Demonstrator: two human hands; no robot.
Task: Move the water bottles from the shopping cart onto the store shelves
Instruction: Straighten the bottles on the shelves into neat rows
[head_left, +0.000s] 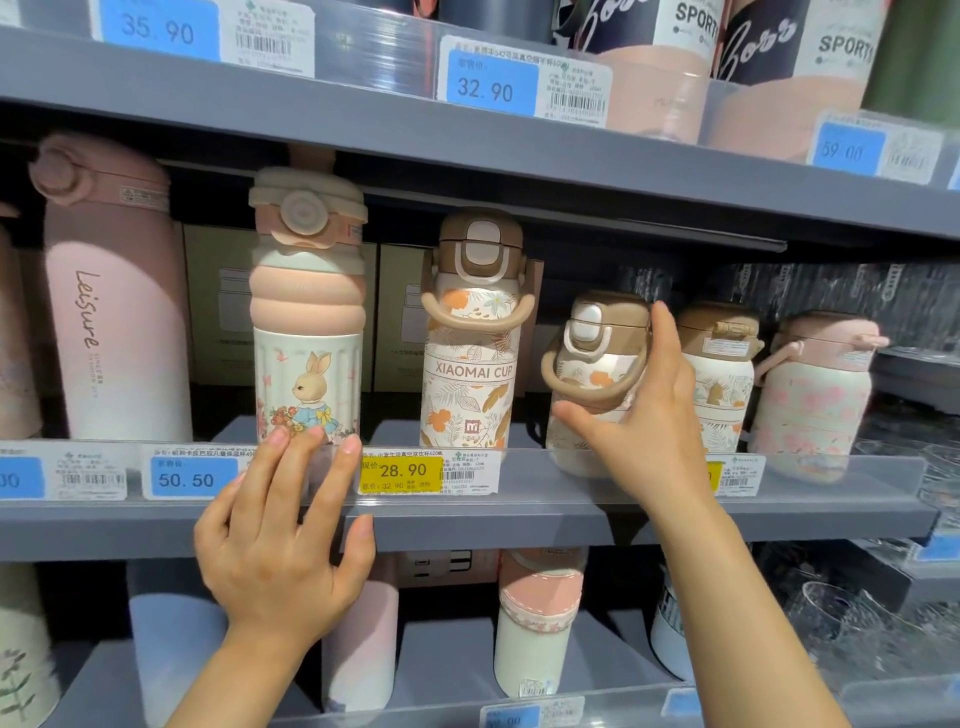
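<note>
- The left hand lies with fingers spread and flat on the clear shelf-edge strip, holding nothing.
- Just beside its fingertips sit a blue tag reading 50.50 and a yellow tag reading 28.90.
- The right hand curls round a tilted floral water bottle with a brown lid.
- Left of that grip stands the "XIAOMAI CUP" bottle; further left a rabbit bottle and a pink "Leisure" flask.
</note>
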